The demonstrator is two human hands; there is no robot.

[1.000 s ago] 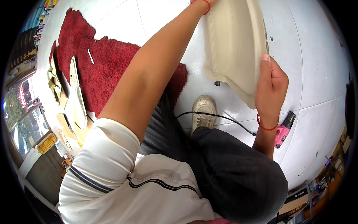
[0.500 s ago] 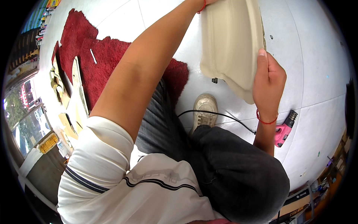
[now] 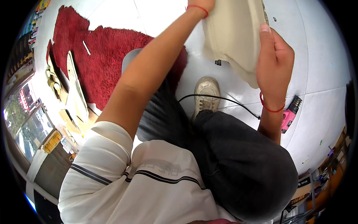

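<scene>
Holding a beige padded panel (image 3: 235, 37) over the floor (image 3: 324, 71), right grip (image 3: 275, 59) is closing on its right edge, thumb lying on the face, fingers going behind out of sight. Left grip (image 3: 203, 3) is sitting up and left of it, at the panel's left edge, getting cut by the top of the view; can't tell if it is clamping or just resting. Panel is spanning between both grips, lower corner hanging left of and just below the right grip. Status: stitched seam (image 3: 213, 35) is already running down the panel's left side, below the left grip, and the face is looking mostly smooth, so I'm judging the cover as made up. Left over, my read: lower end is flaring past the right grip with no visible fastening, and a rough darker edge (image 3: 265, 12) is showing just above the right grip, so edges are looking unfinished. Far end is running out of view; not judging that. Small black tab (image 3: 218, 62) is sticking out at the lower end, left of the right grip. Pink heat gun (image 3: 289, 117) is lying below the right grip, not being held; black cord (image 3: 238, 103) is crossing the shoe (image 3: 207, 87), lower left of the right grip. Red carpet (image 3: 100, 56) is lying left of and below the left grip, beige offcuts (image 3: 76, 89) lying farther left.
</scene>
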